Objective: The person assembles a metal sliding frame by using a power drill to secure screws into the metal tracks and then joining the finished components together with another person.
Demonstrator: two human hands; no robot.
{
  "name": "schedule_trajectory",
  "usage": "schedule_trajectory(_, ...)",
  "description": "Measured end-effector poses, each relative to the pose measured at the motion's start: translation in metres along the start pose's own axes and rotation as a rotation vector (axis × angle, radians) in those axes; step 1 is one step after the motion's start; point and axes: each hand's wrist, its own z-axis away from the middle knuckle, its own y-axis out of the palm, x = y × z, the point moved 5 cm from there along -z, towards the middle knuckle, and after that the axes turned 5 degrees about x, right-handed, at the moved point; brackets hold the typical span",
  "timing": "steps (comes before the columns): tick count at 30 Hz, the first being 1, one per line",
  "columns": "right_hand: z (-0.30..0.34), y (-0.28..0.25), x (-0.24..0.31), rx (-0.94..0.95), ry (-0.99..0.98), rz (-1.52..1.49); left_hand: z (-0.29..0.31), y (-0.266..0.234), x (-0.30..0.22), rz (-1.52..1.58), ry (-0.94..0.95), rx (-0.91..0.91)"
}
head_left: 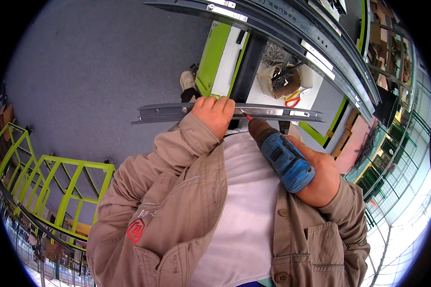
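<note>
A dark grey metal profile [165, 113] lies crosswise in front of me, with a silver strip [268, 111] set into its channel. My left hand [214, 115] is closed over the profile left of its middle, fingers wrapped across the far edge. In my right hand [318, 170] is a blue cordless screwdriver [285, 160], tilted toward the far left. Its red bit [248, 116] meets the silver strip just right of my left hand; whether a screw sits under the tip is too small to tell.
Beyond the profile, several long dark profiles [292, 28] span the far right. A bag of small metal parts [283, 80] stands on a white surface beside red-handled scissors [292, 100]. A green-and-white stand [220, 60] rises from the grey floor. Green frames [64, 186] stand at the left.
</note>
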Motion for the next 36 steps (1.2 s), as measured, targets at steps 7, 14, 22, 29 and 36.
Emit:
schedule_trajectory(7, -0.003, 0.000, 0.004, -0.012, -0.023, 0.052, 0.000, -0.002, -0.001, 0.019, -0.002, -0.014)
schedule_trajectory(14, -0.004, 0.003, -0.001, 0.017, -0.013, 0.099, 0.000, 0.001, 0.001, 0.053, -0.006, -0.002)
schedule_trajectory(22, -0.011, -0.001, 0.001, 0.070, 0.018, 0.078, -0.001, -0.002, 0.001, 0.052, -0.002, 0.017)
schedule_trajectory(29, -0.019, -0.003, 0.001, 0.092, 0.053, 0.070, -0.002, -0.001, 0.003, 0.050, 0.006, 0.016)
schedule_trajectory(36, -0.025, -0.001, 0.000, 0.057, 0.018, 0.071, -0.004, -0.005, 0.002, 0.037, 0.037, -0.023)
